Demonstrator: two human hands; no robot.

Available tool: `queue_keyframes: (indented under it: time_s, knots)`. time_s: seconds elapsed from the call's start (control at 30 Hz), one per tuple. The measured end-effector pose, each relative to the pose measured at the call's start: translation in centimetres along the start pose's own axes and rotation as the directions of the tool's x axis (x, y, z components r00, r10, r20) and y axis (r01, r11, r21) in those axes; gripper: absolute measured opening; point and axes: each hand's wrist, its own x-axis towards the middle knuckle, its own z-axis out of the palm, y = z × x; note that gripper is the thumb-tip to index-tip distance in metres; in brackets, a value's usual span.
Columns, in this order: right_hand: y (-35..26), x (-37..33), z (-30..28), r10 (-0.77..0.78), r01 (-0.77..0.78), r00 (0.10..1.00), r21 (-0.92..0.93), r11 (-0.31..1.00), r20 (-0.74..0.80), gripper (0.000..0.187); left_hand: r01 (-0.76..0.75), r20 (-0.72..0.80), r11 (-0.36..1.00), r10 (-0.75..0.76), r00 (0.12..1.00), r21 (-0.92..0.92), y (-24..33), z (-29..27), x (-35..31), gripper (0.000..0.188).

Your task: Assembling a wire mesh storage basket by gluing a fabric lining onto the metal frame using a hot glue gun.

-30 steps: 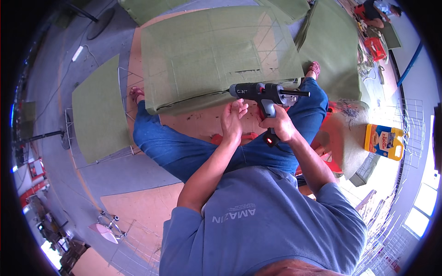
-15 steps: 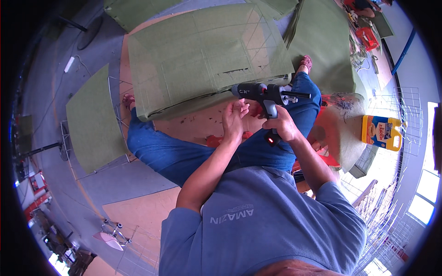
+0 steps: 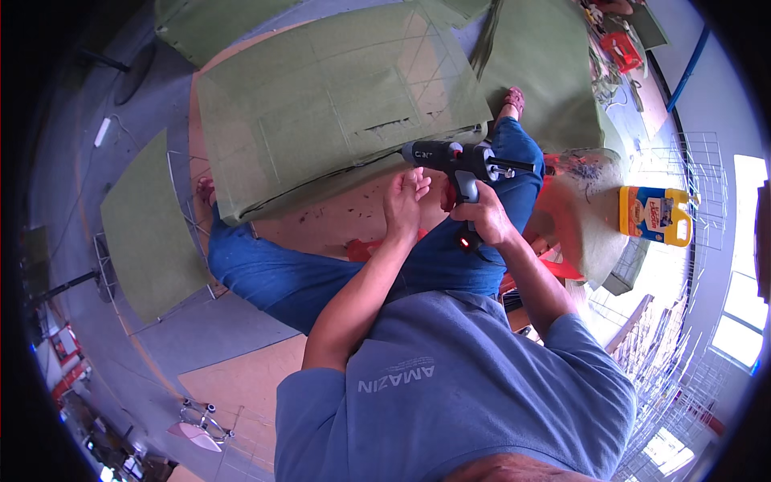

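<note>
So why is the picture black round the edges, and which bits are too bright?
In the head view, the wide fisheye lens leaves dark corners and bends straight edges near the rim; in the same head view, the windows at right are glaring white, while the black gun-shaped tool near the middle looks fairly sharp.

One left hand [image 3: 405, 205], one right hand [image 3: 487, 217] and one glue gun [image 3: 474, 161] are showing by the near edge of one green-covered frame [image 3: 321, 128]; two sandals [image 3: 514, 101] are flanking its near corners; one jug [image 3: 655, 215] and one red basket [image 3: 621, 53] are standing beyond its right edge.
</note>
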Motion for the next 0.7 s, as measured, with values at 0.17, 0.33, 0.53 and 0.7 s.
queue_keyframes:
  time_s: [0.17,0.33,0.53,0.7]
  knots:
    - [0.3,-0.7,-1.3,0.015,-0.012,0.993,0.021,1.000,-0.118,0.022,0.034,0.063,0.998,-0.038,0.997,0.060,-0.7,1.9,0.8,0.030]
    - [0.1,-1.4,-2.6,0.022,-0.016,0.984,0.036,0.999,-0.176,0.025,0.040,0.074,0.999,-0.040,0.996,0.010,-1.7,4.0,1.4,0.031]
    - [0.0,-2.1,-4.3,0.047,-0.044,0.973,0.018,0.999,-0.224,0.039,0.089,0.149,0.994,-0.098,0.984,0.061,-3.0,5.7,2.5,0.029]
    - [-0.4,-2.6,-5.1,0.095,-0.084,0.948,0.051,0.995,-0.305,0.044,0.202,0.148,0.978,-0.207,0.967,0.048,-2.8,7.7,2.7,0.030]
